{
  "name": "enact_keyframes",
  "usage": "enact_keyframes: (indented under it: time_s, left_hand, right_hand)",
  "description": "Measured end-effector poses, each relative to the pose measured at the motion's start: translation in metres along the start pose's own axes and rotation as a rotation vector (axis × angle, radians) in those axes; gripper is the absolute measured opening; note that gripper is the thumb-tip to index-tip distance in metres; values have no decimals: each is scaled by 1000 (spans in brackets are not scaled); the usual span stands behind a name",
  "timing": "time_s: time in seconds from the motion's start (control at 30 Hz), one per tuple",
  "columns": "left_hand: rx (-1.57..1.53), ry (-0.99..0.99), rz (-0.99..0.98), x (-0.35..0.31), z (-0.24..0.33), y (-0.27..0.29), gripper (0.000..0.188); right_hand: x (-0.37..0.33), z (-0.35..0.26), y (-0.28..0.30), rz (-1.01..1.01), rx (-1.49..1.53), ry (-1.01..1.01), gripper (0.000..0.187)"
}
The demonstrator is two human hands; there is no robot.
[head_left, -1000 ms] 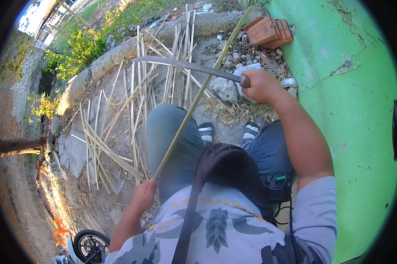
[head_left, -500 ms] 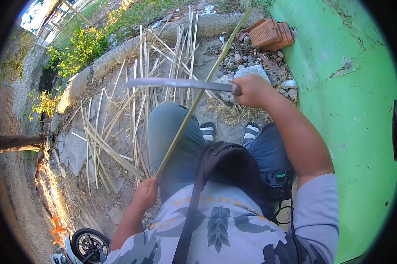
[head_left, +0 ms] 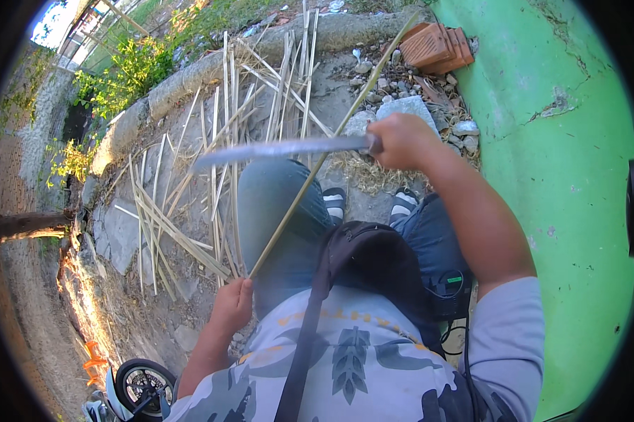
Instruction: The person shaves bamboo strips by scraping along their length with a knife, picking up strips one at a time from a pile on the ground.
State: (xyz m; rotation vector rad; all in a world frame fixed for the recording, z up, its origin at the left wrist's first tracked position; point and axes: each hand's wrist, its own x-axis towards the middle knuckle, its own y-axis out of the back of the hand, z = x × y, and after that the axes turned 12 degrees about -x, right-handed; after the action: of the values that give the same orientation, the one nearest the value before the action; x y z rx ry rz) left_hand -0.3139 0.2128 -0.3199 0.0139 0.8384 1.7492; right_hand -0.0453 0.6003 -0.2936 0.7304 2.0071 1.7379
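Observation:
My right hand (head_left: 403, 142) is closed round the handle of a machete (head_left: 282, 149), whose long blade points left, slightly blurred. Its blade lies across a long, thin bamboo strip (head_left: 299, 200); whether the two touch I cannot tell. My left hand (head_left: 232, 304) pinches the near end of that strip beside my left thigh. From there the strip slants up and to the right, over my left knee and toward the stone kerb. Many pale bamboo strips (head_left: 180, 239) lie crossed on the ground to the left of my legs.
A green wall (head_left: 542, 211) rises close on my right. Orange hollow bricks (head_left: 438, 48) and rubble (head_left: 408, 112) lie at its foot. A stone kerb (head_left: 190, 88) curves along the far side. At the lower left stands a motorcycle wheel (head_left: 144, 388). A dark bag (head_left: 369, 264) hangs at my lap.
The machete blade has come down a little, its tip dipping lower at the left. My right hand has shifted slightly, while my left hand keeps its hold on the strip.

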Motion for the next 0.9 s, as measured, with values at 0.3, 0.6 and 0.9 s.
enact_keyframes:
  time_s: [0.3, 0.6, 0.9]
  left_hand:
    - [28, -19, 15, -31, -1, 2, 54]
    - [44, -3, -4, -43, 3, 2, 51]
    - [59, -40, 29, -8, -2, -17, 50]
  right_hand:
    - [-24, -25, 14, -26, -5, -31, 14]
    - [-40, 4, 8, -21, 28, -156, 14]
    - [-18, 48, -8, -59, 180, -248, 16]
